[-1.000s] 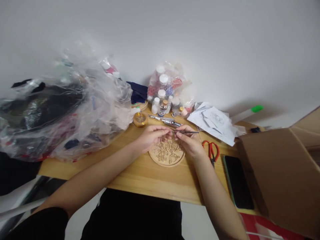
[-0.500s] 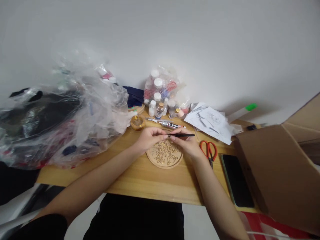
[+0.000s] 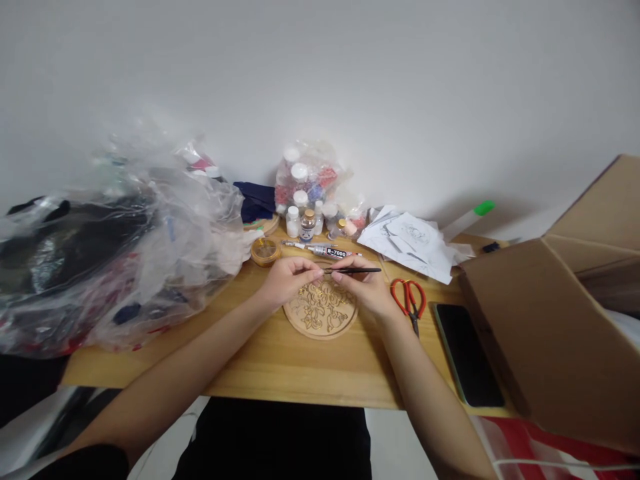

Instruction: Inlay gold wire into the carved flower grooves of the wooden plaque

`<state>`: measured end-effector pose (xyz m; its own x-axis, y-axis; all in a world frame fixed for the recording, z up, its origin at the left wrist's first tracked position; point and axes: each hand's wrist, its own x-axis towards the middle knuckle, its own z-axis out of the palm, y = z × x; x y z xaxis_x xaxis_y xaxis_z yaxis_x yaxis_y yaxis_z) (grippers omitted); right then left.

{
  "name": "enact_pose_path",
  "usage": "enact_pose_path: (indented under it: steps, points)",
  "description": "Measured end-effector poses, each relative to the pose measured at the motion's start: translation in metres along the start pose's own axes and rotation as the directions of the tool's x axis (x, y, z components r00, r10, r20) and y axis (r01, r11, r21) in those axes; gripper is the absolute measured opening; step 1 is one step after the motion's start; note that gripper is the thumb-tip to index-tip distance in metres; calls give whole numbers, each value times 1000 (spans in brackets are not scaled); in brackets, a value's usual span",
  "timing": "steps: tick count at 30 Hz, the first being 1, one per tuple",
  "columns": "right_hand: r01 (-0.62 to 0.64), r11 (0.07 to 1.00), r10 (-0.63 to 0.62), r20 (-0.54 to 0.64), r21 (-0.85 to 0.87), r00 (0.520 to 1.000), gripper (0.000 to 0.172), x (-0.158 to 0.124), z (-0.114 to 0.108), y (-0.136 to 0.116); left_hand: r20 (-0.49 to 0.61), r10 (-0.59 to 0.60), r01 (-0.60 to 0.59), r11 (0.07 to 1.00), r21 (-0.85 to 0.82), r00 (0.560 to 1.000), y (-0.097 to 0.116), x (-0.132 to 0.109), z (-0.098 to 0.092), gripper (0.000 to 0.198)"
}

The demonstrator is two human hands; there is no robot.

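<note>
My right hand (image 3: 369,290) is pinching a slim black tool (image 3: 365,270) above the round patterned disc (image 3: 303,324); my left hand (image 3: 286,283) is pinching near the tool's tip, any held item being indiscernible.

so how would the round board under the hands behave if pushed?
The round board looks like wood, so probably stiff. Lying flat on the tabletop, it'd likely slide rather than roll or tip. The gold lines on it look thin; if they're wire, they might bend when pressed.
</note>
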<state>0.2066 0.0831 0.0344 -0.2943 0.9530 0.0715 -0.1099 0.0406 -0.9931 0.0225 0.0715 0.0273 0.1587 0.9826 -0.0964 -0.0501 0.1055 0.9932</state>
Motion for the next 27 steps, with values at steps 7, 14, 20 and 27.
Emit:
enact_pose_path:
  steps: [7, 14, 20, 27]
  points:
    - [-16, 985, 29, -79, 171, 996, 24, -1, -9, -9, -89, 20, -20, 1000, 0, 996, 6, 3, -7, 27]
    - [-38, 966, 56, -64, 255, 996, 22, -1, -9, -7, -118, 19, -26, 998, -56, 993, 3, 2, -3, 35]
    - [-70, 964, 84, -44, 256, 995, 22, -2, -9, -4, -110, 21, -33, 994, -108, 994, -2, 5, -3, 38]
    - [-85, 967, 94, -26, 238, 995, 22, -3, -6, -3, -53, 31, -36, 995, -90, 998, -3, 3, -4, 29]
